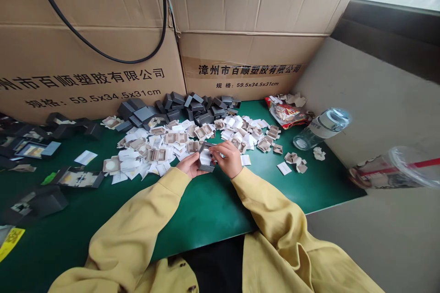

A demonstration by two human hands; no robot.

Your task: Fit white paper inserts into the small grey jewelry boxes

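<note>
My left hand (191,164) is closed around a small dark grey box (206,165), which is open at the top with a white piece inside. The fingers of my right hand (227,158) are drawn together at the box's upper right edge and reach into it. Whatever they pinch is too small to make out. Just beyond both hands, a loose heap of white paper slips (130,162) and small grey-brown cardboard inserts (158,154) covers the green table (199,210). Behind that heap, several dark grey boxes (142,114) are piled up.
Large cardboard cartons (240,55) wall off the back, with a black cable (113,58) hanging in front. At right are a red snack bag (287,114), a clear bottle (321,128) and a lidded plastic cup (388,169). More dark boxes (44,201) lie at left.
</note>
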